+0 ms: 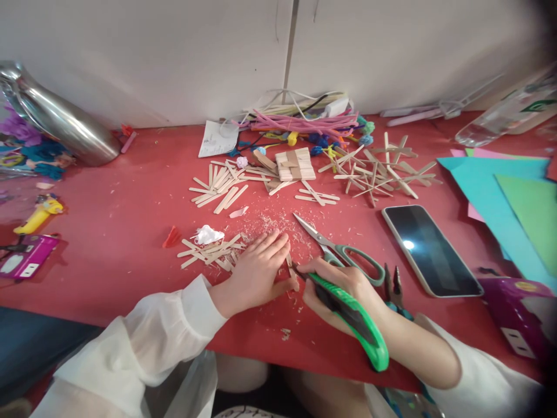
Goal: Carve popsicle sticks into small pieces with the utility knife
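My right hand point(337, 287) is closed around a green and black utility knife point(354, 322), its tip pointing left at a small wooden stick piece point(289, 262). My left hand point(256, 270) lies flat on the red table point(108, 220), fingers stretched and pressed down on that stick. Wood shavings point(272, 223) are scattered around both hands. A heap of short cut sticks point(211, 252) lies just left of my left hand.
Green-handled scissors point(343, 252) and a phone point(430, 249) lie to the right, pliers point(394, 284) beside them. Farther back are loose craft sticks point(220, 188), a glued stick panel point(296, 164), crossed sticks point(383, 168) and pipe cleaners point(304, 123). Coloured paper point(509, 203) sits at the right.
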Tool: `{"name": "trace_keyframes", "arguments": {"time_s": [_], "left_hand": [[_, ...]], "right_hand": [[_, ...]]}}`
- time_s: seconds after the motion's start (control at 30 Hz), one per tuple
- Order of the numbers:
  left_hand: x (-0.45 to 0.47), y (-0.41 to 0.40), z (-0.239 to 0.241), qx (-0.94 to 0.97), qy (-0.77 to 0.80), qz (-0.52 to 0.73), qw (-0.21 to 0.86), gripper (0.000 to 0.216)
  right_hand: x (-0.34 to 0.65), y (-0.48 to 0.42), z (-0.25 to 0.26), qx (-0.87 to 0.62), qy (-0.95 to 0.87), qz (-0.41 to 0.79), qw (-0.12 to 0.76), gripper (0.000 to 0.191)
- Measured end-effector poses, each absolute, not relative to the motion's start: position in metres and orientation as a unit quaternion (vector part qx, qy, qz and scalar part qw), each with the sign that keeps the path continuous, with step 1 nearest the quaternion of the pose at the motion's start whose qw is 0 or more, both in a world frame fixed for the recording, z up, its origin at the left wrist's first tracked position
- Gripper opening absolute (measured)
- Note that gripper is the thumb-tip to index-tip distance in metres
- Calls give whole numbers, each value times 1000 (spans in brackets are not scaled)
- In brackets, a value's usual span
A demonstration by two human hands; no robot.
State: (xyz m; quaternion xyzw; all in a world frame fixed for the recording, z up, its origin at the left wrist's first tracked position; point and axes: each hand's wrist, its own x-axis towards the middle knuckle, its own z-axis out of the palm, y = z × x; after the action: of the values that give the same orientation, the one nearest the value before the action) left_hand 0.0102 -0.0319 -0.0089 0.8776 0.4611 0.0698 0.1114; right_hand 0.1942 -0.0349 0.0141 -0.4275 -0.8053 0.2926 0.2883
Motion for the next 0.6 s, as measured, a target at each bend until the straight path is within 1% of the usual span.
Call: {"name": "trace_keyframes", "arguments": {"time_s": [0.13, 0.27, 0.43, 0.53, 0.6], "left_hand": [[10, -32, -8, 881, 455, 70, 110, 58], [11, -30, -7, 880, 455, 68, 117, 62], [16, -28, -10, 886, 451, 63, 91, 59], [18, -26, -6, 894, 441, 40, 76, 58], [18, -25, -3, 895, 438, 31, 76, 62]], "right_hand": [[191, -34, 19, -451, -779, 331, 284, 11], [192, -28, 22, -490, -723, 398, 281, 7], [195, -22, 14, -530, -640, 478, 284, 11], [196, -28, 12, -531, -635, 475, 298, 13], [197, -38, 12, -522, -658, 448, 308, 14]]}}
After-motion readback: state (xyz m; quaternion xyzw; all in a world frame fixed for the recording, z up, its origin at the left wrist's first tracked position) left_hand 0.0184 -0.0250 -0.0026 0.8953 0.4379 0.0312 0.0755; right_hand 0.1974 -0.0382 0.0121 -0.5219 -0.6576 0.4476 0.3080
